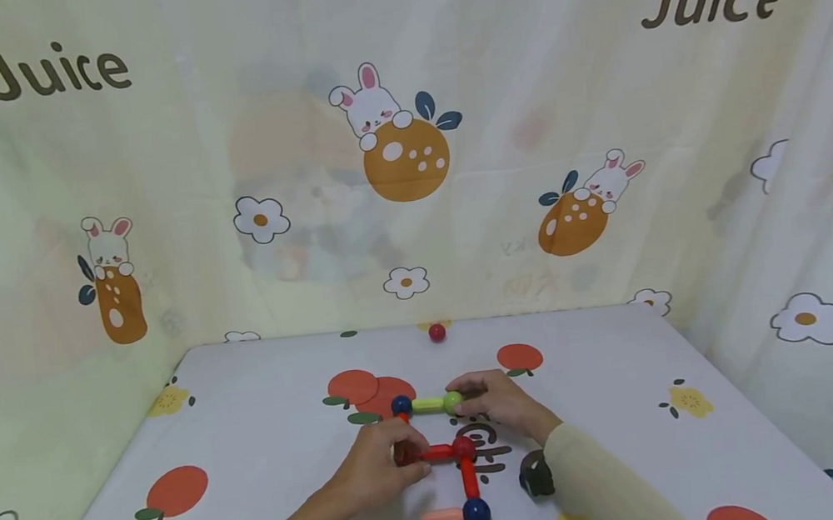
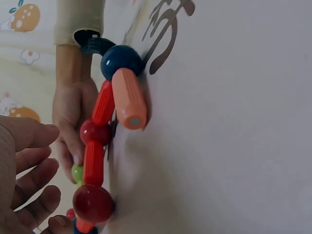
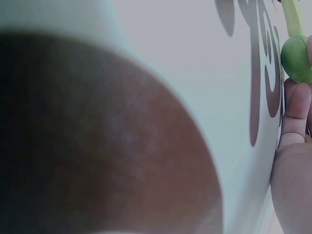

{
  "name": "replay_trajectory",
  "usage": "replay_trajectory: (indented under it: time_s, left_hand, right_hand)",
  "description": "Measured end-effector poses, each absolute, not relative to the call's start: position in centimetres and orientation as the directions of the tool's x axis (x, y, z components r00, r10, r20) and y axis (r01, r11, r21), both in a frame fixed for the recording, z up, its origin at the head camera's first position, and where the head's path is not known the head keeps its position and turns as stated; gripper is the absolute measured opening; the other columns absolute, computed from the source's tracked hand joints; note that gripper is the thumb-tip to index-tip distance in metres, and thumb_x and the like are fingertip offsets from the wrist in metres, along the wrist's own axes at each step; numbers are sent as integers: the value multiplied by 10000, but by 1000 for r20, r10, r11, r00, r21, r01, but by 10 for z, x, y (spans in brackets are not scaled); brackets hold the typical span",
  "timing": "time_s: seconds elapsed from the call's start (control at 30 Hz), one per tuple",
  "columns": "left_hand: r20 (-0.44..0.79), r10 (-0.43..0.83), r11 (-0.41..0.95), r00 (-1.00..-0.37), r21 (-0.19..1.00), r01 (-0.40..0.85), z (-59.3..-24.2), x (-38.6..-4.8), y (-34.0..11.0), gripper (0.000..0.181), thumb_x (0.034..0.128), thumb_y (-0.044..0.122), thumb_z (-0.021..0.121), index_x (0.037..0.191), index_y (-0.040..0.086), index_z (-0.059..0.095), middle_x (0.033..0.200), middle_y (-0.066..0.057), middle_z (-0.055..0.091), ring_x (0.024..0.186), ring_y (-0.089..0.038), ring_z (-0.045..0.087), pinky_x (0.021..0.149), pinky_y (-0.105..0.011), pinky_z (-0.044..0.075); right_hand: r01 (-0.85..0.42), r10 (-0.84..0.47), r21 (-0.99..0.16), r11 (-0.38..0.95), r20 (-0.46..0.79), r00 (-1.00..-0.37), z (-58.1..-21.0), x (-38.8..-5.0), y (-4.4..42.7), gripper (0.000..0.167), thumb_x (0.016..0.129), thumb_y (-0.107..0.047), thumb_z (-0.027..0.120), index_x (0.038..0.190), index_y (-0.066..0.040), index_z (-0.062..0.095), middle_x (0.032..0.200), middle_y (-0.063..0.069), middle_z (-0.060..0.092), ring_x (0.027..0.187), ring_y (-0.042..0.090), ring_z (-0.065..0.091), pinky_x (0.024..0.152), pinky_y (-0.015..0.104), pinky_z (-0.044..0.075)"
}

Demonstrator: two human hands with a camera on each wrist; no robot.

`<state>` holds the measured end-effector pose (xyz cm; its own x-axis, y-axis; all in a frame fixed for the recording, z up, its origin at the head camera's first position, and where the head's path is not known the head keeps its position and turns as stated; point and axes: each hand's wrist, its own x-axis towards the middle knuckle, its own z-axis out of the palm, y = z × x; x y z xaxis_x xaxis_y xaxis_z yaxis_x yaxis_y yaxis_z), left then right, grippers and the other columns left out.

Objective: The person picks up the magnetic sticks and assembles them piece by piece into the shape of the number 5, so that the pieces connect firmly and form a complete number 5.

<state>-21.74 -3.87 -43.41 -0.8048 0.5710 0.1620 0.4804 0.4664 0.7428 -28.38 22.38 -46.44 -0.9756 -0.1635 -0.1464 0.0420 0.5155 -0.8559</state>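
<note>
A zigzag of toy rods and balls lies on the table. My right hand (image 1: 501, 402) pinches the green ball (image 1: 453, 402) at its far end, where a light green rod (image 1: 427, 405) joins it to a dark blue ball (image 1: 402, 405). Around a dark red ball (image 2: 92, 204) at a corner of the chain is my left hand (image 2: 29, 175), its fingers loose and spread in the left wrist view. Red rods (image 1: 470, 477) link this ball to another red ball (image 1: 464, 448) and a near blue ball (image 1: 476, 513). A salmon rod (image 1: 443, 519) sticks out leftward from the near blue ball.
A loose red ball (image 1: 437, 332) sits at the table's back edge. The white tablecloth (image 1: 270, 458) has printed fruit and dark lettering. Printed curtains stand behind and at both sides. A black wrist device (image 1: 536, 474) is on the right wrist.
</note>
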Motion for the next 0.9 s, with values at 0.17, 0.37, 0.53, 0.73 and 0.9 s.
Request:
replay_trajectory:
  time_s: [0.17, 0.37, 0.53, 0.73, 0.9]
  left_hand:
    - [186, 541, 483, -820, 730, 484, -432, -227, -39, 197, 864, 185, 808, 1046, 125, 760, 867, 40, 641, 802, -190, 591, 640, -238, 513]
    - [224, 483, 495, -847, 728, 475, -430, -244, -41, 220, 857, 163, 808, 1065, 111, 758, 918, -15, 669, 840, -199, 573, 640, -247, 516]
    - [203, 436, 531, -877, 728, 433, -431, -259, -40, 220, 866, 151, 806, 1076, 121, 753, 876, 5, 623, 825, -195, 557, 619, -258, 516]
    - [166, 404, 565, -900, 728, 388, -433, -280, -38, 200, 879, 158, 790, 1074, 127, 758, 872, 35, 612, 836, -202, 544, 635, -282, 517]
    - [158, 381, 568, -911, 737, 365, -439, -296, -41, 198, 882, 148, 783, 1075, 114, 754, 883, 29, 636, 794, -205, 554, 594, -291, 521]
  right_hand:
    - [29, -166, -846, 532, -139, -976, -466, -283, 224, 377, 897, -230, 781, 1268, -215, 715, 1188, -11, 699, 1098, 203, 613, 1005, 465, 518]
    - [28, -162, -846, 533, -135, -978, -465, -281, 223, 385, 893, -231, 785, 1270, -213, 714, 1191, -11, 700, 1102, 204, 614, 999, 464, 522]
    - [26, -165, -851, 525, -132, -977, -465, -281, 225, 387, 893, -225, 785, 1273, -209, 712, 1193, -10, 699, 1097, 202, 616, 999, 456, 522]
    - [34, -153, -850, 525, -134, -979, -463, -280, 226, 380, 896, -219, 781, 1270, -216, 712, 1195, -15, 698, 1093, 200, 616, 991, 447, 527]
    - [24, -167, -855, 518, -128, -977, -462, -278, 225, 375, 900, -206, 774, 1270, -202, 712, 1203, -4, 695, 1092, 208, 618, 978, 435, 536]
